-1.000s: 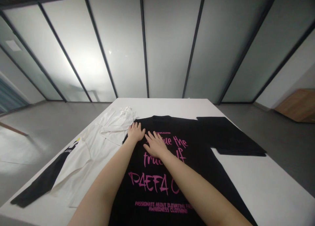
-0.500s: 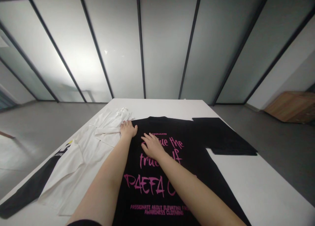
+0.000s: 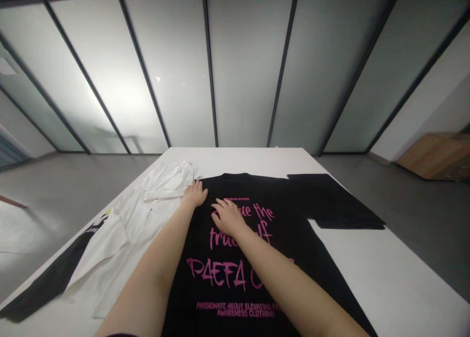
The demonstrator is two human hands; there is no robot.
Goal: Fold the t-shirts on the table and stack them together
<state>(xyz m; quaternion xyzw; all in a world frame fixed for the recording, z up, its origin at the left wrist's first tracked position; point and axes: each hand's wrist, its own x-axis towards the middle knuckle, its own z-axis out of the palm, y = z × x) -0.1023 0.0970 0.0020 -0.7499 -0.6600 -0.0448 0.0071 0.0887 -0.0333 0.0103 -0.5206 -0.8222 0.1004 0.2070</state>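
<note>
The left hand [image 3: 195, 194] is laid flat, fingers slightly parted, on the shoulder of the black shirt [image 3: 290, 195]; the right hand [image 3: 228, 217] is rested on its chest, fingers spread; nothing is seen pinched; spreading seems mostly done, one sleeve [image 3: 334, 200] being laid flat right of the fingers; the other cannot be made out; nearer than the fingers, "PAEFA", "PASSIONATE ABOUT ELEVATING" and "AWARENESS CLOTHING" can be read; left of them, a white top [image 3: 141, 224] is seen creased.

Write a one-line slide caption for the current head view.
Left hand at one edge and right hand over the pink lettering of a black T-shirt, beside a white garment.
</note>
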